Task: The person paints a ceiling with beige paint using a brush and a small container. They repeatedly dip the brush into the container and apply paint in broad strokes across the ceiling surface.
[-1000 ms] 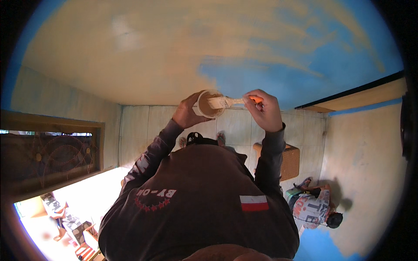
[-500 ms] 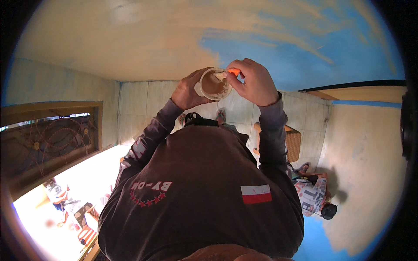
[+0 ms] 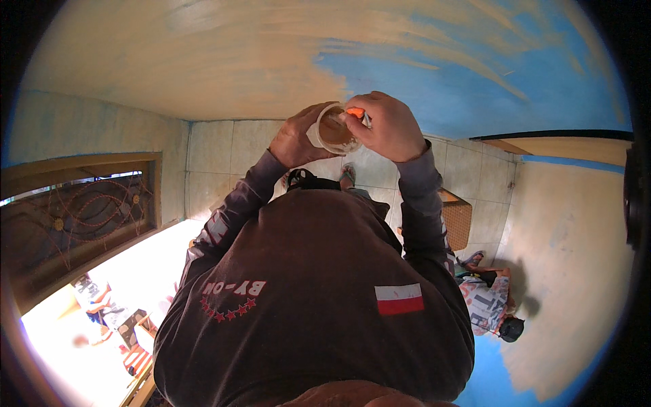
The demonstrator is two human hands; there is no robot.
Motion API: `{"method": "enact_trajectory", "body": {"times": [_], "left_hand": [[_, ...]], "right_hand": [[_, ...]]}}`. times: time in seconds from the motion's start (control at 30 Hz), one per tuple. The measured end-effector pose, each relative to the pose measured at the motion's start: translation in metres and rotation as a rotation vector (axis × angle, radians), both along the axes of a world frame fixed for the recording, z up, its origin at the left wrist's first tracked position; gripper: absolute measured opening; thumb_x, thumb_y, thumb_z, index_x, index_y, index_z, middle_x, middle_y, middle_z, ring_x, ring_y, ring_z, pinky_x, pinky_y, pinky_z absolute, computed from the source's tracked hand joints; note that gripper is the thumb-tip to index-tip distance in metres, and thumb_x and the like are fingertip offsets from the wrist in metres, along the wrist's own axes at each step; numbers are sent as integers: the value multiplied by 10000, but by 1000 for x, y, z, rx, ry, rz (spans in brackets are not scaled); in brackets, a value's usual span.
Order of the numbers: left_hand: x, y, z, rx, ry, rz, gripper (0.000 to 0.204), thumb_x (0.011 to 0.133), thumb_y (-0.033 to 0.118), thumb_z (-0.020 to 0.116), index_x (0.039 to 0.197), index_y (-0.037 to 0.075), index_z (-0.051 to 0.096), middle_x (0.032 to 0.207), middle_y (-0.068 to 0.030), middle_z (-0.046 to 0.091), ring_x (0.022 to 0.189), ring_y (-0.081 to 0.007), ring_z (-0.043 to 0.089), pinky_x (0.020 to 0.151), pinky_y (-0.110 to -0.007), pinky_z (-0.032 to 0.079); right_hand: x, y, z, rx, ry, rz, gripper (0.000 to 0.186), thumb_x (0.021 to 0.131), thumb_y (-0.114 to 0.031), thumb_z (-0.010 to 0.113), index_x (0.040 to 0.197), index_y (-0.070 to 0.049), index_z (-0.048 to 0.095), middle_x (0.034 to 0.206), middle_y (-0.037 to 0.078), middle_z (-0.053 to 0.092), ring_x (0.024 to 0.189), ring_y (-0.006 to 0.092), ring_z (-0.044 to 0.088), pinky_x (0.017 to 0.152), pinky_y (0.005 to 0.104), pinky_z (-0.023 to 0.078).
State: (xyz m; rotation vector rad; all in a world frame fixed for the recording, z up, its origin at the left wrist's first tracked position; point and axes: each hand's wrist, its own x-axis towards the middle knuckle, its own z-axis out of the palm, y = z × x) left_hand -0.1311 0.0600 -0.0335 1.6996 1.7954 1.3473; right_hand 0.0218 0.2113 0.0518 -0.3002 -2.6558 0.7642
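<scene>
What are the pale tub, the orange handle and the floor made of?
Tub: probably smooth plastic, given its thin, pale rim.
Orange handle: painted wood or plastic, from its bright colour; too little shows to tell.
Floor: likely ceramic tile, mottled, as straight joints divide it.

**Left hand (image 3: 296,137) and right hand (image 3: 388,129) hem in paint tub (image 3: 344,148)**

Fingers wrap the tub's left side, while a fist gripping an orange-handled paintbrush (image 3: 356,112) obstructs its right rim; the middle of its mouth lies uncovered. Beyond the tub, a blue-and-cream wall (image 3: 203,68) bars passage. On the tub's near side, open air separates it from the person's dark shirt (image 3: 319,251). A woven stool (image 3: 459,224) stands lower, to the tub's right, past the right sleeve (image 3: 420,190).
</scene>
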Motion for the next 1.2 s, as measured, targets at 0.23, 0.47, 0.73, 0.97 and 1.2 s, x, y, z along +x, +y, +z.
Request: {"method": "enact_trajectory", "body": {"times": [0.23,0.47,0.73,0.97,1.2], "left_hand": [[3,4,0,-29,9,105,880,601,269,952,1339,21,541,1289,-156,627,1172,-276,627,996,-405,511],[-4,11,5,10,58,233,866,620,292,946,1331,-2,548,1257,-171,649,1149,-270,646,984,-400,527],[-24,29,17,62,43,298,849,641,401,927,1282,-29,573,1136,-167,692,999,-227,696,872,-357,569],[-39,48,50,84,50,334,771,664,434,908,1220,-17,622,1015,-131,729,869,-195,719,800,-329,584],[-49,80,99,157,204,374,730,680,588,842,1106,14,693,896,-107,746,804,-221,741,725,-335,593]], "right_hand": [[23,14,-13,-173,140,-155,141,877,-174,685,951,-55,693,770,109,652,625,203,613,570,324,483],[39,31,-39,-666,457,-378,192,942,-198,670,963,-9,694,724,25,672,651,67,576,545,234,426],[44,39,-35,-802,427,-398,207,962,-216,653,1000,-18,700,814,47,706,593,35,470,534,198,368],[43,56,-27,-626,314,-258,245,976,-197,633,1121,-6,684,846,27,719,629,14,446,552,190,372],[30,81,6,-572,481,-291,269,974,-199,637,1163,-12,679,849,-7,715,605,14,433,542,192,372]]}}
